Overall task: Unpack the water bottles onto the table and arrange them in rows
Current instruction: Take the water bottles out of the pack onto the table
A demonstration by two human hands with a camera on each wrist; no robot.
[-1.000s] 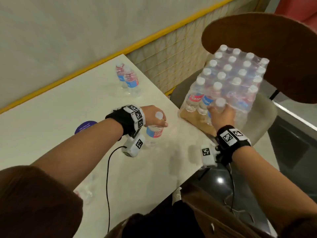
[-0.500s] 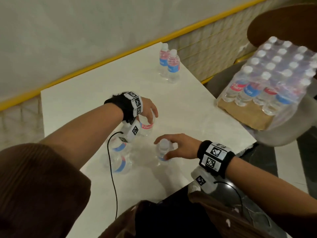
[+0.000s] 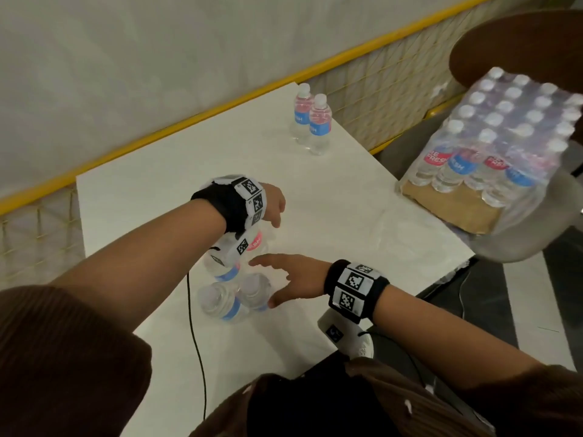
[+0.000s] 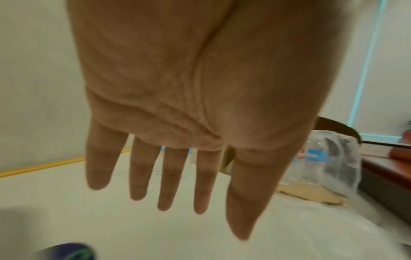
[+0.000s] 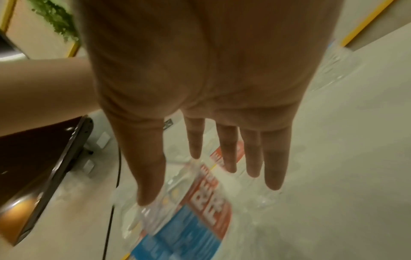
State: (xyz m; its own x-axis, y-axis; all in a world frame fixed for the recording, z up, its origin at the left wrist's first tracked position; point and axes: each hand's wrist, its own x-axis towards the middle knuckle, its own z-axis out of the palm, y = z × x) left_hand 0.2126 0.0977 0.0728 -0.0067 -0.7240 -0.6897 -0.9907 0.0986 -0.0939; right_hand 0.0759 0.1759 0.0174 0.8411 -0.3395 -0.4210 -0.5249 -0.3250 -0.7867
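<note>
Several clear water bottles with red and blue labels stand in a tight group (image 3: 235, 279) at the near left of the white table (image 3: 331, 216). My left hand (image 3: 275, 216) hovers just above the group's far bottle (image 3: 256, 242), and in the left wrist view its fingers (image 4: 165, 179) are straight and hold nothing. My right hand (image 3: 266, 283) is spread beside the nearest bottle (image 3: 255, 291), the thumb against its side; below the straight fingers (image 5: 228, 149) the bottle's label (image 5: 200, 207) shows. The wrapped pack of bottles (image 3: 501, 143) sits on a chair to the right.
Two more bottles (image 3: 310, 121) stand together at the table's far edge. A yellow-railed mesh barrier (image 3: 362, 89) runs behind the table. The chair seat (image 3: 530, 244) with the pack stands off the table's right edge. A black cable (image 3: 195, 342) hangs from my left wrist across the table.
Both hands have let go of their bottles, which now stand with the group. The right hand slid its bottle left against the others, and the left hand lifted off.
</note>
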